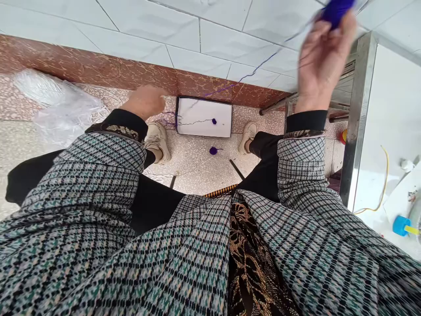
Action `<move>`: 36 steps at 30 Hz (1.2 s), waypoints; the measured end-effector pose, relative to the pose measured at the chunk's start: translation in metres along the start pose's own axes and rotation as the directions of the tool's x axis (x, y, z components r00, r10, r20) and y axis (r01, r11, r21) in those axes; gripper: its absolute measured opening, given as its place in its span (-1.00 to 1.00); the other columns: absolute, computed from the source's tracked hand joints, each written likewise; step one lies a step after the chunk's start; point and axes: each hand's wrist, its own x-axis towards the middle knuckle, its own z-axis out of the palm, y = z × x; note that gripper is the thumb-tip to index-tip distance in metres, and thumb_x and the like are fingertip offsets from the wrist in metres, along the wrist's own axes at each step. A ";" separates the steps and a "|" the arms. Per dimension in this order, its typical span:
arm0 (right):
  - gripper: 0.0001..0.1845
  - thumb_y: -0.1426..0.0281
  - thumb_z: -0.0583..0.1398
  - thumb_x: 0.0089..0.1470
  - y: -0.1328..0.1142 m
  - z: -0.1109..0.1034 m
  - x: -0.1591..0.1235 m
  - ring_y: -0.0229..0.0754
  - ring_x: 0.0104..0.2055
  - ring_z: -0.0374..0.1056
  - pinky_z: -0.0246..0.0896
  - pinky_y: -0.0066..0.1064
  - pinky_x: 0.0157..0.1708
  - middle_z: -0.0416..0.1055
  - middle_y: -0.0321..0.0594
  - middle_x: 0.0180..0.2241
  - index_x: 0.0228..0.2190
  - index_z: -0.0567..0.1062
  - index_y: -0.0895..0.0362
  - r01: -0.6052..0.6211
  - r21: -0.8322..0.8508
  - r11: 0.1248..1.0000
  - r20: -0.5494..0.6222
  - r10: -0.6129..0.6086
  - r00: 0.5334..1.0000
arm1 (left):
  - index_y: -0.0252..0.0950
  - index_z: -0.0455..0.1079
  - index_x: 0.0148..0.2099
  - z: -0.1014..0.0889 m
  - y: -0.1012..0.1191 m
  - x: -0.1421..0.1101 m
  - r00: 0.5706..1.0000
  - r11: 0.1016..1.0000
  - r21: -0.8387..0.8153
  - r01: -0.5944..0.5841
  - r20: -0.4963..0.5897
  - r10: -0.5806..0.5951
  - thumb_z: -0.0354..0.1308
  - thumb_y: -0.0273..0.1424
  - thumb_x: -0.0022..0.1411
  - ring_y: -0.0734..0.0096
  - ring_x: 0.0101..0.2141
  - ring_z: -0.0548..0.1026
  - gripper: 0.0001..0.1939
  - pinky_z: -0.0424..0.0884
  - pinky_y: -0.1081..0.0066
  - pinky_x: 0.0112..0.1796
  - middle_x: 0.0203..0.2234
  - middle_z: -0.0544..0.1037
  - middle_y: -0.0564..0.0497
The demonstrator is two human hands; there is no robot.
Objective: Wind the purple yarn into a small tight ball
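We are seeing fuzzy yarn against glossy tiles. We are noting a woven sleeve and steel frame.

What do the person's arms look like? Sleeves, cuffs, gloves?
The left hand and right hand are bare, no gloves. Each arm wears a loose check-woven jacket sleeve in grey, black and teal, edged with brown patterned cuff trim, over a black undersleeve showing at the wrist.
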 end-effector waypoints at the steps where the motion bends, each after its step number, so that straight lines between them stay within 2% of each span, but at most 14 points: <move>1: -0.66 0.20 0.44 0.44 0.002 0.000 0.002 -0.13 -0.21 0.63 0.73 -0.37 -0.18 0.56 -0.29 -0.26 0.10 0.51 -0.01 -0.002 0.008 1.000 0.003 0.002 1.000 | -0.64 0.33 0.55 -0.003 0.017 -0.001 0.998 0.998 -0.055 0.010 -0.058 -0.013 -0.07 -0.26 0.64 -0.15 0.40 0.37 -0.33 0.22 -0.31 0.50 0.53 0.43 -0.32; 3: -0.66 0.20 0.43 0.46 0.006 -0.003 0.007 -0.14 -0.20 0.62 0.73 -0.37 -0.16 0.56 -0.29 -0.26 0.11 0.49 0.01 -0.007 0.028 1.000 0.010 0.007 1.000 | -0.45 0.13 0.70 -0.010 0.055 -0.003 0.982 0.946 -0.298 -0.130 -0.169 0.082 -0.09 -0.31 0.67 0.13 0.48 0.34 -0.31 0.16 -0.06 0.59 0.63 0.30 -0.13; 5: -0.68 0.21 0.41 0.49 0.010 -0.008 0.014 -0.17 -0.24 0.60 0.71 -0.41 -0.19 0.54 -0.31 -0.27 0.10 0.47 0.02 -0.007 0.058 0.998 0.008 0.007 1.000 | -0.41 0.06 0.72 -0.014 0.093 -0.003 0.939 0.744 -0.576 -0.338 -0.262 0.224 0.07 -0.46 0.54 0.28 0.50 0.36 -0.21 0.20 0.08 0.59 0.62 0.34 -0.10; 8: -0.85 0.34 0.31 0.54 0.017 -0.016 0.027 -0.28 -0.42 0.45 0.56 -0.55 -0.38 0.48 -0.35 -0.33 -0.01 0.42 0.03 0.062 0.150 0.987 -0.120 -0.044 0.992 | -0.51 0.42 0.44 -0.016 0.133 -0.004 0.915 0.545 -0.735 -0.402 -0.345 0.209 0.04 -0.58 0.44 0.31 0.00 0.68 -0.43 0.59 0.13 0.25 0.14 0.73 -0.20; 11: -0.78 0.45 0.30 0.38 0.023 -0.024 0.040 -0.27 -0.42 0.39 0.48 -0.58 -0.41 0.44 -0.36 -0.32 -0.19 0.34 -0.02 0.270 0.246 0.931 -0.386 -0.161 0.908 | -0.34 0.60 0.08 -0.015 0.147 -0.008 0.936 0.706 -0.639 -0.305 -0.340 0.097 -0.01 -0.45 0.57 0.36 -0.41 0.45 -0.67 0.61 0.14 -0.08 -0.31 0.65 -0.05; 13: -0.72 0.40 0.34 0.24 0.029 -0.029 0.049 -0.22 -0.31 0.43 0.52 -0.54 -0.29 0.45 -0.35 -0.30 -0.24 0.31 -0.06 0.389 0.237 0.890 -0.511 -0.227 0.829 | -0.29 0.61 -0.04 -0.013 0.145 -0.012 0.919 0.841 -0.429 -0.329 -0.351 0.181 0.01 -0.45 0.54 0.27 -0.27 0.55 -0.70 0.58 0.12 0.04 -0.26 0.68 -0.07; 16: -0.78 0.42 0.30 0.20 0.039 -0.035 0.061 -0.23 -0.35 0.34 0.42 -0.50 -0.34 0.44 -0.39 -0.33 -0.22 0.35 -0.05 0.403 0.065 0.913 -0.574 -0.296 0.764 | -0.27 0.63 -0.06 -0.016 0.140 -0.019 0.895 0.895 -0.139 -0.424 -0.217 0.390 0.01 -0.46 0.49 0.11 0.02 0.66 -0.68 0.50 0.09 0.24 -0.06 0.75 -0.14; 18: -0.74 0.53 0.27 0.11 0.047 -0.039 0.064 -0.27 -0.45 0.23 0.24 -0.49 -0.47 0.41 -0.43 -0.39 -0.24 0.38 -0.02 0.297 -0.118 0.947 -0.506 -0.315 0.803 | -0.26 0.64 -0.03 -0.024 0.138 -0.024 0.889 0.898 -0.055 -0.437 -0.181 0.422 0.00 -0.41 0.51 0.08 0.01 0.66 -0.66 0.51 0.09 0.22 -0.05 0.75 -0.15; 21: -0.65 0.59 0.35 0.01 0.053 -0.041 0.058 -0.28 -0.54 0.22 0.13 -0.47 -0.58 0.40 -0.44 -0.45 -0.26 0.40 -0.02 0.109 -0.280 0.954 -0.176 -0.163 0.971 | -0.29 0.65 -0.04 -0.043 0.137 -0.030 0.901 0.930 -0.022 -0.366 -0.257 0.348 0.03 -0.36 0.51 0.11 -0.09 0.63 -0.66 0.53 0.09 0.15 -0.14 0.72 -0.13; 24: -0.62 0.43 0.46 0.04 0.049 -0.038 0.045 -0.32 -0.55 0.29 0.27 -0.51 -0.58 0.52 -0.38 -0.36 -0.18 0.44 0.02 0.100 -0.128 0.987 0.164 -0.078 0.983 | -0.36 0.64 -0.06 -0.057 0.134 -0.031 0.927 0.966 -0.027 -0.255 -0.291 0.237 0.01 -0.35 0.51 0.14 -0.10 0.58 -0.64 0.50 0.09 0.15 -0.18 0.68 -0.11; 26: -0.57 0.30 0.46 0.07 0.043 -0.032 0.039 -0.35 -0.57 0.25 0.31 -0.54 -0.58 0.56 -0.38 -0.30 -0.08 0.44 0.04 0.241 0.150 0.959 0.088 -0.256 0.963 | -0.37 0.61 -0.13 -0.059 0.132 -0.029 0.938 0.971 -0.077 -0.226 -0.287 0.195 0.01 -0.39 0.48 0.19 -0.12 0.56 -0.67 0.48 0.14 0.13 -0.20 0.67 -0.09; 29: -0.70 0.31 0.33 0.24 0.034 -0.025 0.041 -0.33 -0.48 0.29 0.45 -0.59 -0.42 0.49 -0.45 -0.32 -0.07 0.36 -0.01 0.493 0.376 0.785 -0.264 -0.419 0.869 | -0.24 0.47 -0.31 -0.052 0.133 -0.025 0.947 0.943 -0.194 -0.270 -0.229 0.224 0.03 -0.43 0.38 0.28 -0.22 0.51 -0.77 0.48 0.23 0.04 -0.29 0.65 -0.03; 33: -0.79 0.40 0.27 0.38 0.036 -0.027 0.055 -0.29 -0.34 0.35 0.46 -0.55 -0.25 0.45 -0.44 -0.30 -0.13 0.30 -0.04 0.508 0.178 0.843 -0.443 -0.392 0.806 | -0.15 0.36 -0.41 -0.040 0.138 -0.022 0.917 0.894 -0.206 -0.398 -0.075 0.391 0.05 -0.37 0.29 0.29 -0.34 0.39 -0.81 0.46 0.19 -0.03 -0.43 0.51 0.04; 36: -0.70 0.53 0.34 0.18 0.043 -0.037 0.054 -0.30 -0.46 0.25 0.27 -0.53 -0.47 0.43 -0.43 -0.38 -0.17 0.37 0.00 0.267 -0.123 0.956 -0.281 -0.292 0.914 | -0.19 0.39 -0.41 -0.040 0.137 -0.023 0.896 0.859 -0.257 -0.443 -0.108 0.430 0.05 -0.29 0.20 0.31 -0.38 0.34 -0.82 0.40 0.17 -0.10 -0.47 0.44 0.04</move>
